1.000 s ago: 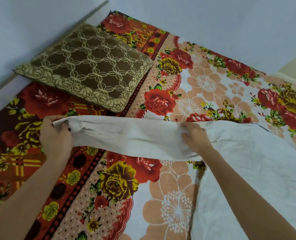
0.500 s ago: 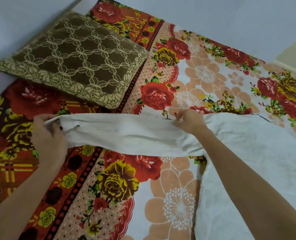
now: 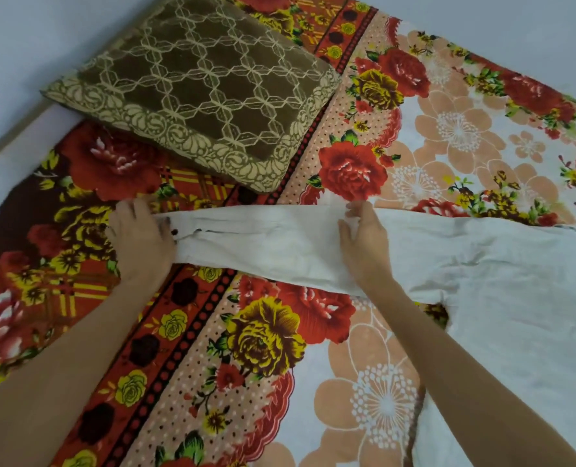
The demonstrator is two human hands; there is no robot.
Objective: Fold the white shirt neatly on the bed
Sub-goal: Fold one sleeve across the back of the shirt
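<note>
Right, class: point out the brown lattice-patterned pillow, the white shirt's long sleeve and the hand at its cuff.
Brown lattice-patterned pillow (image 3: 195, 92): head view, middle of its top face.
White shirt's long sleeve (image 3: 263, 244): head view, halfway along its length.
Left hand (image 3: 140, 241): head view, back of the hand at the cuff.

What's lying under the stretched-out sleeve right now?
The floral bedsheet shows along both edges of the sleeve. The left hand and right hand grip it. What the cloth covers cannot be seen.
</note>
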